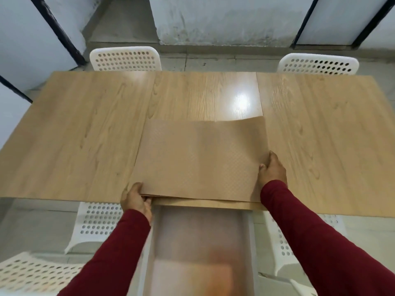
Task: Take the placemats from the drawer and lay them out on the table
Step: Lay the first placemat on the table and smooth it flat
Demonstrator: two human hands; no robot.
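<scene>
A stack of tan, finely textured placemats (198, 159) lies on the near middle of the wooden table (74, 129), its far right corner curling up a little. My left hand (136, 199) grips the stack's near left corner at the table's edge. My right hand (272, 167) holds the stack's right edge, thumb on top. Below the table's near edge an open drawer (201, 242) with pale walls reaches toward me; its inside is blurred, with a pale sheet and an orange-brown patch at the near end.
Two white perforated chairs (125, 58) (318, 64) stand at the table's far side. More white perforated chairs (96, 223) (284, 242) flank the drawer on the near side, another at the bottom left (32, 274). Wall panels with black frames (57, 28) stand behind.
</scene>
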